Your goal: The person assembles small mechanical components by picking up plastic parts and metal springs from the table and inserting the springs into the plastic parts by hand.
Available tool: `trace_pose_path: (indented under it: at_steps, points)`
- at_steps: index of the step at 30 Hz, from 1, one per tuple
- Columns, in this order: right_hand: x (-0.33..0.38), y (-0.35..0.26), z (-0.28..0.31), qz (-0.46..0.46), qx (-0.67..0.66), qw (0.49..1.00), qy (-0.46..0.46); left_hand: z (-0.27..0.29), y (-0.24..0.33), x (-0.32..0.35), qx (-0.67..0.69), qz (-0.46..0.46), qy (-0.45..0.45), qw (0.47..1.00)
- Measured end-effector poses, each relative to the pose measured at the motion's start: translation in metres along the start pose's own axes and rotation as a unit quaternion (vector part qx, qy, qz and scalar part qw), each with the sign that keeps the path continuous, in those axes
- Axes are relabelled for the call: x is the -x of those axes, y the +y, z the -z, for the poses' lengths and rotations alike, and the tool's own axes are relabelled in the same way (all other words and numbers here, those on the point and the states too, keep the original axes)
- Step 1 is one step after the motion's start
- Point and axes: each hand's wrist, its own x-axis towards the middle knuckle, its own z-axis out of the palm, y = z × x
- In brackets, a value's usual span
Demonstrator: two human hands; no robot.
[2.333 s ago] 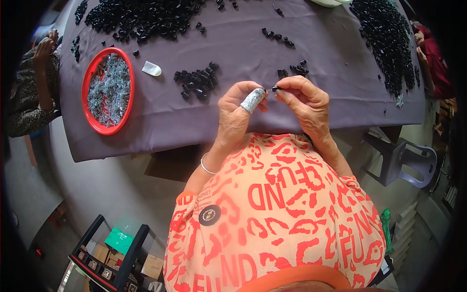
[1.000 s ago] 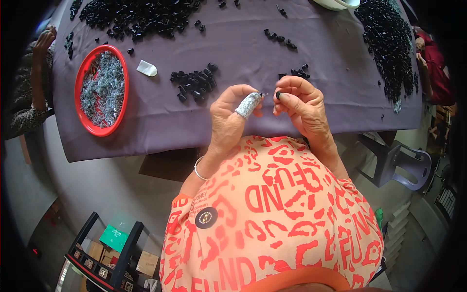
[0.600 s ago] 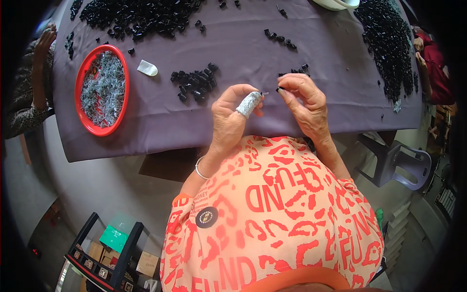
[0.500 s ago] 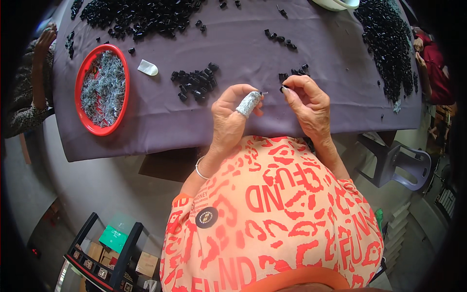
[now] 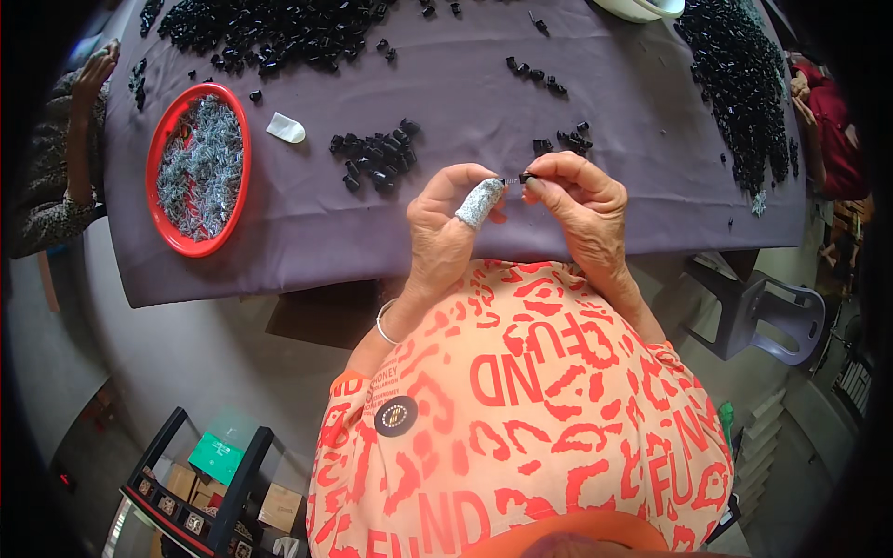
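In the head view, my left hand pinches a thin spring jutting past its wrapped thumb (what else those fingertips hide, I can't tell). My right hand grips a small black piece at the spring's free end. Coils show between, so I judge this pair not fully closed up. Ahead lies a loose cluster, finished or not unclear; a red basin holds plenty more grey metal bits.

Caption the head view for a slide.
Left hand with a small spring, right hand with a black piece, held close together above a grey-purple cloth.
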Motion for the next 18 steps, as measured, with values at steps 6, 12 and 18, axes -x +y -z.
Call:
trace_pose_path:
  at_steps: [6, 12, 18]
  points:
    - [0.0036, 0.0011, -0.0031, 0.022, 0.063, 0.998, 0.002, -0.0011, -0.0001, 0.0025, 0.008, 0.006, -0.003, 1.0]
    - [0.0037, 0.0051, -0.0012, 0.044, 0.111, 0.993, -0.02, -0.0008, -0.0007, 0.0021, 0.001, 0.01, 0.0, 1.0]
    - [-0.0002, 0.0055, 0.0003, 0.104, 0.16, 0.981, -0.045, 0.0034, -0.0052, -0.0006, -0.013, 0.006, -0.002, 1.0]
